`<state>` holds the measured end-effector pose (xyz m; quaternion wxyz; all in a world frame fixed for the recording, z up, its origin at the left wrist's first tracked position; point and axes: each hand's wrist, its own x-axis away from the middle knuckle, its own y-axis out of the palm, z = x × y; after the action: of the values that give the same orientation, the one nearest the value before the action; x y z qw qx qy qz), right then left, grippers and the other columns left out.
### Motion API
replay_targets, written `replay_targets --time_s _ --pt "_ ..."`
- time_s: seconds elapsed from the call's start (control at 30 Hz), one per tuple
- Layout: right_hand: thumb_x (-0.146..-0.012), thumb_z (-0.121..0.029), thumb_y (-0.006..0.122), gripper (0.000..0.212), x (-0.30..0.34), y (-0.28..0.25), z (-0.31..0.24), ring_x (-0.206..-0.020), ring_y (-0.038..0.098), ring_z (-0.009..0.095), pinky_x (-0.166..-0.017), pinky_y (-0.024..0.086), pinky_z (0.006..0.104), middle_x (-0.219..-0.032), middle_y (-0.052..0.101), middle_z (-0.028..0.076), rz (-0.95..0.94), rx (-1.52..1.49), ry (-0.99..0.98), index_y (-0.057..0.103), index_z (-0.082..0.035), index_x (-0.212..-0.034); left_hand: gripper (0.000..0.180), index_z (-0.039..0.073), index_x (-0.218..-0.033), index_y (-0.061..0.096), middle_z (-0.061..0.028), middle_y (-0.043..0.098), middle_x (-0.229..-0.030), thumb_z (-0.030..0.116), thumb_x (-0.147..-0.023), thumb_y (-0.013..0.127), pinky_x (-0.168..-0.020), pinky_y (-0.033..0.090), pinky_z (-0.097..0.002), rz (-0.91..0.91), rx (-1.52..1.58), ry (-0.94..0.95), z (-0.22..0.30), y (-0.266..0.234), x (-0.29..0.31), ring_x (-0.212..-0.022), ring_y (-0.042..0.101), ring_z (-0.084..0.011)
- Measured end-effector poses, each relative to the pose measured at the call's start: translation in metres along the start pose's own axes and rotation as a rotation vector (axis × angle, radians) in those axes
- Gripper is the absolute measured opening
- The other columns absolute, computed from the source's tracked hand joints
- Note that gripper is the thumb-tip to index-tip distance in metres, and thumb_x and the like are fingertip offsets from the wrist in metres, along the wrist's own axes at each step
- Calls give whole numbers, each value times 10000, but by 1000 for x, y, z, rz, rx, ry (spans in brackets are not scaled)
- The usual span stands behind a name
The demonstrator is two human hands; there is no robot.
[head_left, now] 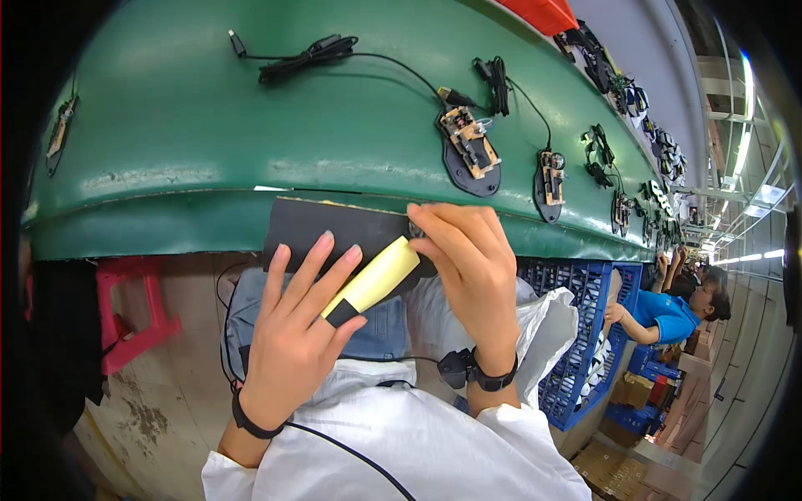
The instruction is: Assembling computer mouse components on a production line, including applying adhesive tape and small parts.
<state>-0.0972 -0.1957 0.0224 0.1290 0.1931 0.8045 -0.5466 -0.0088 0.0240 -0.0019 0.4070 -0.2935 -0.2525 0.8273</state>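
Note:
A black sheet (327,224) with a pale yellow underside lies in front of me at the table's front edge. Part of it is folded over, so a yellow strip (376,275) shows across it. My left hand (301,334) holds the sheet, fingers laid over the black face and thumb by the strip's lower end. At the sheet's upper right edge, my right hand (472,267) pinches thumb and forefinger on a small dark piece (416,229), mostly covered by the fingertips. Beyond it on the table sits an opened mouse base (470,154) with a circuit board and a bundled cable (309,58).
More mouse bases (549,185) with cables line the green table (167,108) to the right, and another board (61,125) lies far left. A blue crate (572,342) stands at my right, beside a co-worker in blue (668,316). A pink stool (129,313) stands lower left.

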Motion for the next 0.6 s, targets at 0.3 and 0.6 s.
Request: replay_targets --time_s 0.3,0.6 --pt "-729 -14 828 455 22 3 9 -926 650 284 -802 539 388 -1047 706 87 58 116 -13 746 -32 -1175 243 -60 -708 587 -167 642 -1425 51 -772 793 -1191 311 -635 -9 43 -1 -4 -4 1 -1432 492 -405" --pt "-858 79 723 360 -50 -1 64 -936 653 220 -813 547 337 -1096 653 136 307 -80 264 730 -39 -1198 210 -76 -772 609 -154 655 -1405 36 -779 787 -1183 329 -630 16 36 1 -3 -1 1 -1409 515 -393"
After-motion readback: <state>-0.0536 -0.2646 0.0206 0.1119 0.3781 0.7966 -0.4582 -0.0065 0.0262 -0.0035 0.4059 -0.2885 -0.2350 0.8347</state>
